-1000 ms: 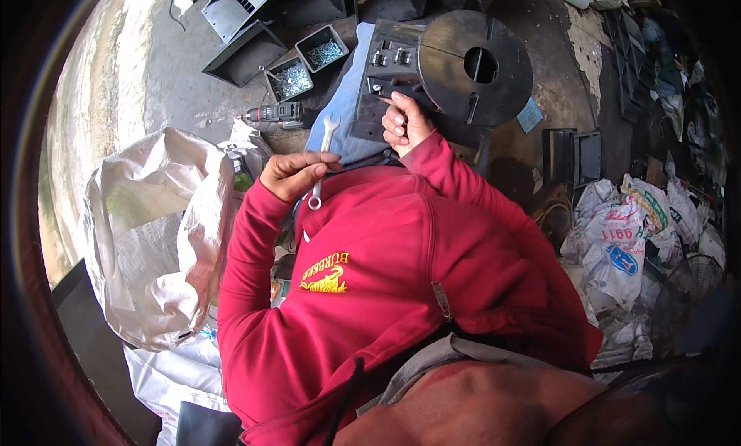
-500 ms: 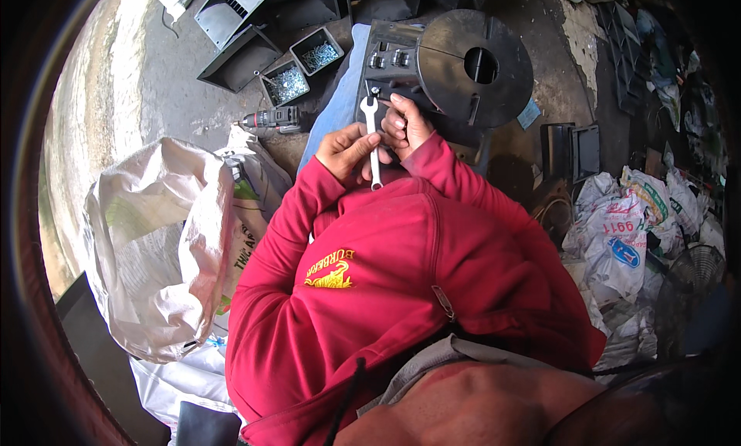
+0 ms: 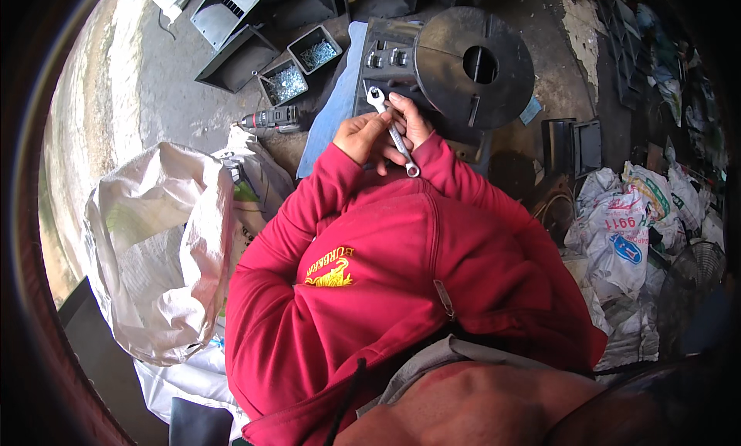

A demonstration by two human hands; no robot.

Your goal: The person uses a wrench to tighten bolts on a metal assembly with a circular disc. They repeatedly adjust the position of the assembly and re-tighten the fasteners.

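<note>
Wrench (image 3: 397,140) pinched fairly closed in left hand (image 3: 357,140), open end pointing eleven o'clock over black disc-topped assembly (image 3: 444,71), right hand (image 3: 414,125) half-curled alongside, contents unclear; poor seating or light pinch could let it slip.

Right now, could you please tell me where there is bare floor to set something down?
Bare grey floor lies left of the dark bin and drill, beyond the white sack; another strip lies right of the black disc. Around the left hand, wrench and right hand it is crowded, as among the plastic bags.
</note>
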